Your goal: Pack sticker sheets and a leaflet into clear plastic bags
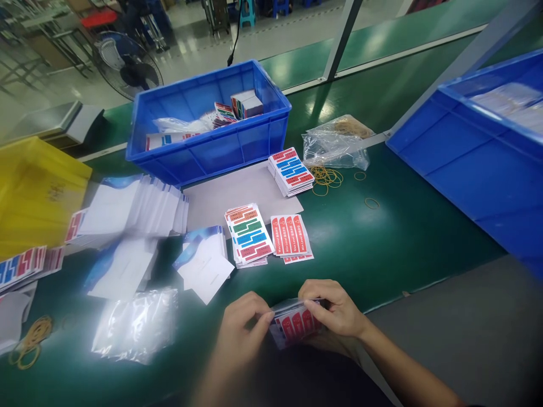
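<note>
Both of my hands grip a small clear plastic bag (280, 338) at the table's front edge. Red label sheets (297, 326) show inside it. My left hand (246, 325) pinches the bag's left top corner between thumb and fingers. On the other side, my right hand (335, 308) pinches the top edge with thumb and forefinger. Just beyond the hands lie a pile of red label sheets (292, 236) and a stack of multicoloured label sheets (249, 234). A stack of white and blue leaflets (206, 263) sits to their left.
A blue bin (207, 150) with label bundles stands behind, another blue bin (449, 152) at right, a yellow bin (38, 192) at left. Clear bags (136, 325) lie front left. Rubber bands (326, 178) lie beside a banded label stack (292, 171). A metal post (339, 42) rises behind.
</note>
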{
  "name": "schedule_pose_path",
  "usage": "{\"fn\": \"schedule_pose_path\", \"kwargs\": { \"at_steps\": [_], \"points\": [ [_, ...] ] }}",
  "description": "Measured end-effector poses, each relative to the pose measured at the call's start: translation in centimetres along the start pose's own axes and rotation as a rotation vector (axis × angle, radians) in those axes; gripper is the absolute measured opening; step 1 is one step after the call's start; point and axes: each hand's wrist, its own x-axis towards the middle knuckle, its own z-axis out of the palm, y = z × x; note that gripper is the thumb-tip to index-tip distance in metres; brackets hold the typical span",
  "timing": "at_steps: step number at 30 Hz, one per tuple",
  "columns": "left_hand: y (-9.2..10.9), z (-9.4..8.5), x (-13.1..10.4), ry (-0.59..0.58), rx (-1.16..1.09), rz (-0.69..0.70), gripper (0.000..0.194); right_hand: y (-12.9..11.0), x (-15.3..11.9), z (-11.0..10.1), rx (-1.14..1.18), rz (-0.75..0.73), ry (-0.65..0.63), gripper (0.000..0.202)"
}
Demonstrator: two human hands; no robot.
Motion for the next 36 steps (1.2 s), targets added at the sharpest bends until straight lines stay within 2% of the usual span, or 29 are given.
{"fn": "schedule_pose_path", "kwargs": {
  "at_steps": [6, 12, 15, 23, 26, 28, 31, 33, 34, 36],
  "points": [
    [0.1, -0.1, 0.2, 0.011, -0.024, 0.011, 0.021, 0.0, 0.4, 0.3, 0.021, -0.023, 0.011, 0.024],
    [0.9, 0.5, 0.8, -0.044, -0.005, 0.075, 0.006, -0.3, 1.0, 1.1, -0.009, -0.033, -0.079, 0.018],
    [1.2, 0.7, 1.0, -0.014, -0.011, 0.126, 0.011, -0.5, 1.4, 1.6, 0.013, -0.057, -0.084, 0.019],
    [1.8, 0.2, 0.9, 0.012, 0.006, 0.131, 0.019, -1.7, 2.7, 2.6, 0.031, -0.095, -0.114, 0.03],
    [1.9, -0.2, 0.9, 0.076, -0.017, 0.134, 0.019, -1.5, 3.1, 2.4, 0.009, -0.06, -0.188, 0.024],
    [1.7, -0.8, 0.7, 0.132, -0.05, 0.125, 0.019, -1.3, 3.4, 2.0, -0.077, -0.007, -0.315, 0.016],
    [0.6, -2.5, -0.4, 0.223, -0.087, 0.076, 0.012, -1.3, 4.1, 0.9, -0.229, 0.058, -0.471, 0.015],
    [-0.7, -3.8, -1.5, 0.354, -0.065, -0.007, 0.018, -1.6, 5.2, -0.2, -0.239, 0.061, -0.504, 0.019],
    [-1.5, -4.5, -2.1, 0.462, -0.03, -0.084, 0.025, -1.9, 6.0, -0.8, -0.228, 0.057, -0.497, 0.019],
    [-3.0, -5.7, -3.3, 0.684, 0.06, -0.294, 0.033, -2.5, 8.4, -2.0, -0.234, 0.032, -0.411, 0.02]
  ]
}}
